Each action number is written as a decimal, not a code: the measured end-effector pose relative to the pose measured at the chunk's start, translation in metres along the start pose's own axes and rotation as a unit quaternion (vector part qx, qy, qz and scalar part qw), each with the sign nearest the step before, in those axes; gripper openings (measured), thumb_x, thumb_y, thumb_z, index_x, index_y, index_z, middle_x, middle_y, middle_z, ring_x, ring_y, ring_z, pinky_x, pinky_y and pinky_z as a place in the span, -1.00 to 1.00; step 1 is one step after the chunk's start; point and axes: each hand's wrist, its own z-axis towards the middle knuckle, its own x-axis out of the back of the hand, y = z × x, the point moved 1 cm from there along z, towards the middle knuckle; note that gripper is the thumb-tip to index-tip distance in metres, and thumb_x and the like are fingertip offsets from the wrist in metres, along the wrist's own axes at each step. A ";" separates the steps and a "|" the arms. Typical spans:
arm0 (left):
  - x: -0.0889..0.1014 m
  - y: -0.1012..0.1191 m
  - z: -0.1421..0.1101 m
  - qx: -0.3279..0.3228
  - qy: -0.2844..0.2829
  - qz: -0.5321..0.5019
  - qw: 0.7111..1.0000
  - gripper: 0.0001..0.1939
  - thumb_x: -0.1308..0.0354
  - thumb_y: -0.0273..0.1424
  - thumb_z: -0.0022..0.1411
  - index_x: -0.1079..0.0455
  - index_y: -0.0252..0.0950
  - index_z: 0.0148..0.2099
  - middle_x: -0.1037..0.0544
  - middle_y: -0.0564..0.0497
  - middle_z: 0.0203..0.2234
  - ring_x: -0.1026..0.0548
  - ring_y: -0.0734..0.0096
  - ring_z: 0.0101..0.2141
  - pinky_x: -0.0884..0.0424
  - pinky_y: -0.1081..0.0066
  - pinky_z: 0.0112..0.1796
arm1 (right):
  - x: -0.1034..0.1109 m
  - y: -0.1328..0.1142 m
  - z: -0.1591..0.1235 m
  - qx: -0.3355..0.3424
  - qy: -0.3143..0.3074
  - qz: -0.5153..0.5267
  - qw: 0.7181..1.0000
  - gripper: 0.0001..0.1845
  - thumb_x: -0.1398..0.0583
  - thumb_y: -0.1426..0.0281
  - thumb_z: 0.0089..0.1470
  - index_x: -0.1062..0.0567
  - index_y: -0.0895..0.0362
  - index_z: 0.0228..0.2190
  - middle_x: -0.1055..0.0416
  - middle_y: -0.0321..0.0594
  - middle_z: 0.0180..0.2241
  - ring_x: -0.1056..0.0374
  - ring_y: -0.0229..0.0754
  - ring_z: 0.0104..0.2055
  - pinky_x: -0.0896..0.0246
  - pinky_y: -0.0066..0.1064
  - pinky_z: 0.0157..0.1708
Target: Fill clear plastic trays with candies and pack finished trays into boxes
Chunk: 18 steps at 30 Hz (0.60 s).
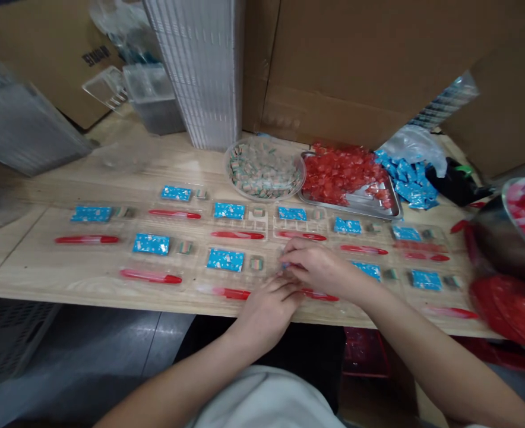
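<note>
Several shallow clear plastic trays lie in rows on the wooden table, with blue patterned packets (225, 260), small striped wrapped candies (256, 263) and red pens (162, 276) in them. Both hands meet over a front-row tray in the middle. My right hand (313, 264) is closed, thumb and fingers pinched together near a small bit of blue; what it grips is mostly hidden. Just below it, my left hand (271, 303) rests over the tray's near side, its fingers stretched forward and partly covered by the right hand. A red pen (318, 295) shows beside the left fingertips.
Behind the trays stand a round bowl (265, 193) of striped candies and a metal tray (396, 209) of red wrapped pieces. Blue packets (411, 181) are heaped at right, near a metal pot (489, 238). Tall plastic-tray stacks (204, 71) and cardboard (334, 65) rise behind.
</note>
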 end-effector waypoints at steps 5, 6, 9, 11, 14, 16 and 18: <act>-0.002 -0.002 0.000 0.002 0.004 -0.010 1.000 -0.73 0.05 -0.45 0.25 -0.34 -0.28 -0.02 -0.46 -0.01 -0.07 -0.29 0.39 0.06 -0.18 0.30 0.11 | -0.007 -0.001 0.001 -0.056 0.060 -0.013 0.997 -0.72 -0.05 0.57 0.05 -0.50 0.13 -0.27 -0.42 -0.18 -0.29 -0.34 -0.23 -0.25 -0.24 -0.42 -0.25; -0.003 -0.002 0.000 0.004 0.006 -0.010 1.000 -0.73 0.05 -0.46 0.25 -0.34 -0.28 -0.02 -0.47 -0.01 -0.07 -0.29 0.39 0.06 -0.18 0.29 0.10 | -0.007 -0.002 0.002 -0.072 0.068 -0.023 0.995 -0.72 -0.06 0.56 0.05 -0.48 0.13 -0.22 -0.43 -0.17 -0.29 -0.35 -0.21 -0.24 -0.24 -0.40 -0.23; -0.003 -0.002 0.000 0.003 0.002 -0.009 1.000 -0.72 0.04 -0.46 0.24 -0.34 -0.29 -0.02 -0.47 -0.01 -0.08 -0.30 0.39 0.05 -0.19 0.30 0.10 | -0.010 -0.004 0.004 -0.099 0.063 -0.049 0.992 -0.72 -0.11 0.51 0.04 -0.45 0.13 -0.17 -0.46 -0.19 -0.33 -0.37 -0.18 -0.26 -0.26 -0.38 -0.24; -0.003 -0.002 0.001 0.001 -0.001 -0.006 1.000 -0.72 0.03 -0.46 0.24 -0.33 -0.29 -0.01 -0.47 -0.01 -0.08 -0.31 0.40 0.03 -0.20 0.31 0.10 | -0.014 -0.008 0.005 -0.095 0.053 -0.083 0.991 -0.77 -0.12 0.52 0.03 -0.46 0.15 -0.23 -0.46 -0.19 -0.37 -0.37 -0.17 -0.30 -0.26 -0.37 -0.28; -0.003 -0.001 0.001 0.002 -0.001 -0.004 1.000 -0.71 0.02 -0.45 0.23 -0.33 -0.27 0.00 -0.47 0.00 -0.08 -0.32 0.38 0.02 -0.20 0.29 0.09 | -0.019 -0.012 0.006 -0.072 0.055 -0.151 0.984 -0.87 -0.13 0.54 0.01 -0.46 0.18 -0.36 -0.45 -0.13 -0.39 -0.35 -0.11 -0.29 -0.26 -0.30 -0.28; -0.004 0.000 0.002 0.002 0.000 -0.002 1.000 -0.71 0.02 -0.45 0.24 -0.32 -0.26 0.01 -0.47 0.00 -0.08 -0.31 0.37 0.03 -0.21 0.29 0.08 | -0.017 -0.011 0.003 -0.054 0.072 -0.147 0.985 -0.86 -0.18 0.49 -0.01 -0.46 0.18 -0.32 -0.45 -0.11 -0.34 -0.34 -0.06 -0.22 -0.25 -0.23 -0.20; -0.003 0.001 0.001 -0.006 0.006 0.009 1.000 -0.72 0.02 -0.45 0.24 -0.32 -0.26 0.00 -0.46 0.00 -0.08 -0.30 0.38 0.03 -0.21 0.30 0.08 | -0.007 -0.005 -0.005 -0.050 0.113 -0.090 0.988 -0.67 -0.22 0.38 -0.03 -0.42 0.15 -0.16 -0.44 -0.10 -0.20 -0.31 -0.05 -0.10 -0.22 -0.20 -0.10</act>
